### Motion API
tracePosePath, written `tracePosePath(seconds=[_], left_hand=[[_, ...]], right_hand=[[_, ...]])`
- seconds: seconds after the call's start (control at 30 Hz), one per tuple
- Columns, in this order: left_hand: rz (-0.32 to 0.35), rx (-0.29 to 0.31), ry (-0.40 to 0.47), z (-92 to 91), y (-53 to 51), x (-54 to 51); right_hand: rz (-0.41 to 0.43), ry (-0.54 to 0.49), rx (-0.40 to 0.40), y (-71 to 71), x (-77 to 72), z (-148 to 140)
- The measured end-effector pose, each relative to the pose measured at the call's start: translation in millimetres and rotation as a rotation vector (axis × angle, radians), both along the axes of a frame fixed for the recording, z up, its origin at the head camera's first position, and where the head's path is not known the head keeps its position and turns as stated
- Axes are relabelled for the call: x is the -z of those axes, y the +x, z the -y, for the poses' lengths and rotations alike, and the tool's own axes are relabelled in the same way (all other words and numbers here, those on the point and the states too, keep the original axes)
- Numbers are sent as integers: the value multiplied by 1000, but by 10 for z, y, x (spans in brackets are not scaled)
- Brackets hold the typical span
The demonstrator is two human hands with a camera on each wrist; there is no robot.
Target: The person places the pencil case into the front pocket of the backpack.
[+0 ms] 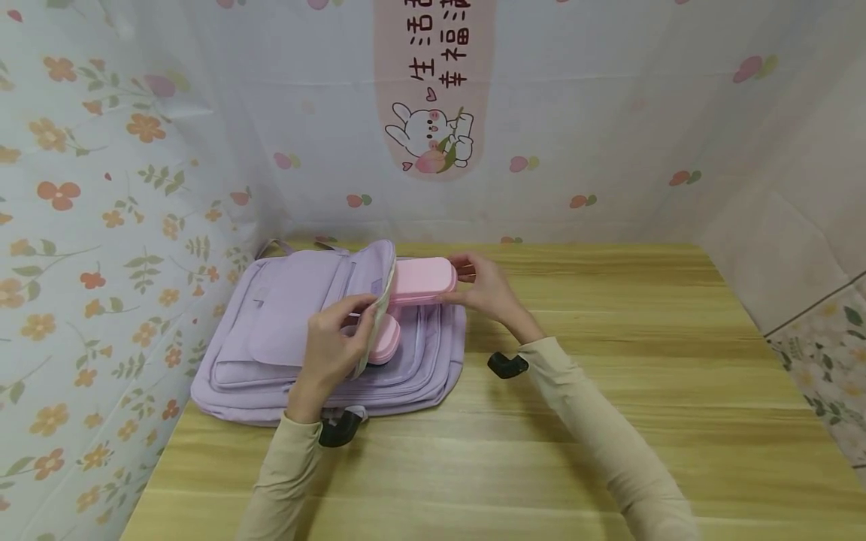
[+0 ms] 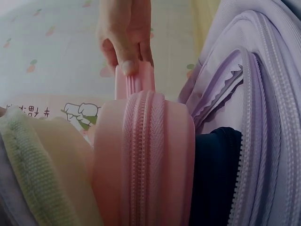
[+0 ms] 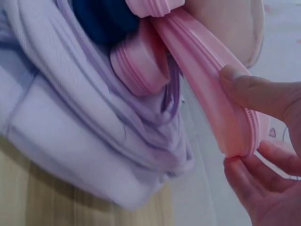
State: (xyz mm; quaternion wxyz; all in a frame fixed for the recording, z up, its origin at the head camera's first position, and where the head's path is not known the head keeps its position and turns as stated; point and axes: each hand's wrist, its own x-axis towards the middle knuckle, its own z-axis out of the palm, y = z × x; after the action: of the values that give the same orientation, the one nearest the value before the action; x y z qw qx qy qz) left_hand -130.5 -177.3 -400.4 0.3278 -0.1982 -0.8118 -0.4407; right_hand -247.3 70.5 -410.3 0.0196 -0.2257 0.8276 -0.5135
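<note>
A lilac backpack (image 1: 291, 300) lies flat on the table, its front pocket unzipped. My left hand (image 1: 338, 338) pinches the pale-lined edge (image 2: 35, 165) of that pocket and holds it up. By its right end, my right hand (image 1: 490, 291) grips a long pink zip case (image 1: 422, 278) between thumb and fingers; the case's other end lies behind the raised edge. Below it, a second pink zip case (image 1: 386, 342) shows in the pocket opening. A dark blue item (image 2: 215, 174) sits beside the pink case in the left wrist view, mostly hidden.
The wooden table (image 1: 609, 323) stretches to the right of the backpack. Printed cloth (image 1: 575, 135) hangs behind it, and a flowered cloth (image 1: 101, 263) stands along the left side. Black camera mounts (image 1: 507, 365) sit at both wrists.
</note>
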Motion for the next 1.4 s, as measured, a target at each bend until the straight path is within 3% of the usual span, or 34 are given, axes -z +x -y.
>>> tracePosePath(seconds=[0.23, 0.57, 0.93, 1.4], left_hand=[[1, 9, -22, 5, 1, 10], [10, 9, -51, 34, -8, -4], [-26, 41, -136, 55, -16, 23], [-24, 81, -167, 67, -34, 86]], right_hand=[[40, -30, 18, 16, 90, 185], [30, -157, -111, 46, 175, 153], [51, -172, -68, 55, 235, 344], [70, -276, -104, 111, 326, 764]])
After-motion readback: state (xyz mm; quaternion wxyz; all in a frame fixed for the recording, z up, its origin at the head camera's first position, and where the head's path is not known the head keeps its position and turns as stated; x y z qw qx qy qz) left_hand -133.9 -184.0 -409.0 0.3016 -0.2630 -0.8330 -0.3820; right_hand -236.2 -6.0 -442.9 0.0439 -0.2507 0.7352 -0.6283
